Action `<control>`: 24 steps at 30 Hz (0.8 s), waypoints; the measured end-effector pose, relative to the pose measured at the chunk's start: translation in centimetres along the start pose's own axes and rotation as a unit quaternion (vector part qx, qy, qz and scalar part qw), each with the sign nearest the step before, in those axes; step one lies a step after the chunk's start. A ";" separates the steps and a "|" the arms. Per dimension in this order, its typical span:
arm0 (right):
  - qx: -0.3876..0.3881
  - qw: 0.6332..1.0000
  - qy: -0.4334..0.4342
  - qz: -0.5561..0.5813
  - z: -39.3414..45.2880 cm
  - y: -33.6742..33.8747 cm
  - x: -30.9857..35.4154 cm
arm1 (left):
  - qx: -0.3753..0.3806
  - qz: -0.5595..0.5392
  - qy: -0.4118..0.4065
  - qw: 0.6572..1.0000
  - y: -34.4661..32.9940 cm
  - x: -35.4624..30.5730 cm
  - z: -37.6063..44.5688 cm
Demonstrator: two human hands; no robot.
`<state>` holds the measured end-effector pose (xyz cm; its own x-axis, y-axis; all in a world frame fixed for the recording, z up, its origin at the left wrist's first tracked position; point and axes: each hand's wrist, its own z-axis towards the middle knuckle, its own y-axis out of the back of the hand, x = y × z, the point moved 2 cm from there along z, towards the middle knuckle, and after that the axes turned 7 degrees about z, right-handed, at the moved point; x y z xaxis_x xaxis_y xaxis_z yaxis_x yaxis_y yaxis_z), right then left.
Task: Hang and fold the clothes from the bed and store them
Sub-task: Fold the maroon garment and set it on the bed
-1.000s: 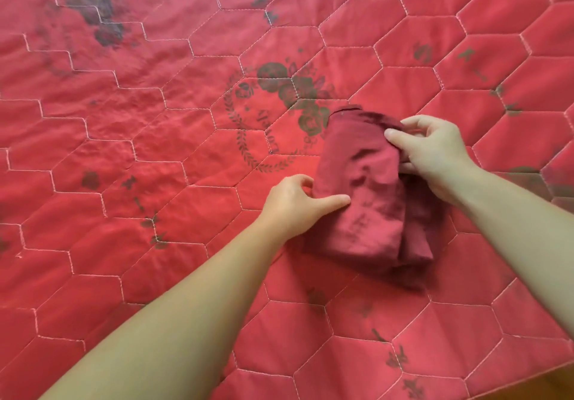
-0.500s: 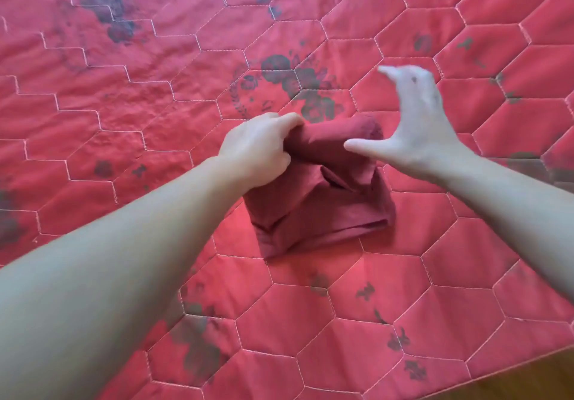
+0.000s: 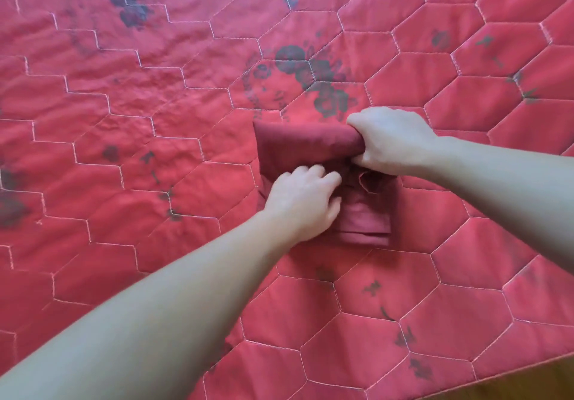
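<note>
The right hand [image 3: 393, 141] grips the rolled far end of the garment [image 3: 298, 146], fingers curled round it. The left hand [image 3: 306, 202] presses on the near folds with bent fingers; whether it pinches cloth I cannot tell. The garment lies on the bed [image 3: 155, 120], already folded small, so this fold seems almost finished. Storing is still left, and no other clothes are in view.
</note>
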<state>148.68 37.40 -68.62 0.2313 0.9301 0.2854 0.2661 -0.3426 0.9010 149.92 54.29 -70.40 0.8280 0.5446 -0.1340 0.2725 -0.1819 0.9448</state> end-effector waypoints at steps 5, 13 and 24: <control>-0.136 0.979 0.100 -0.112 -1.8 -1.3 0.9 | 0.017 -0.137 0.081 0.987 -0.9 0.6 0.3; -0.203 0.961 0.173 -0.078 -8.5 -4.6 2.3 | 0.134 -0.199 0.029 0.970 -1.7 0.8 -3.9; -0.113 0.980 0.135 -0.089 -12.9 -8.9 4.2 | -0.247 -0.073 0.009 0.966 1.1 1.9 -8.2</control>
<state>135.19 46.07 -71.25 -0.0634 0.9842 0.1651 0.0579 -0.1615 0.9852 147.74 61.85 -67.14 0.7885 0.5500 -0.2753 0.1150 0.3078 0.9445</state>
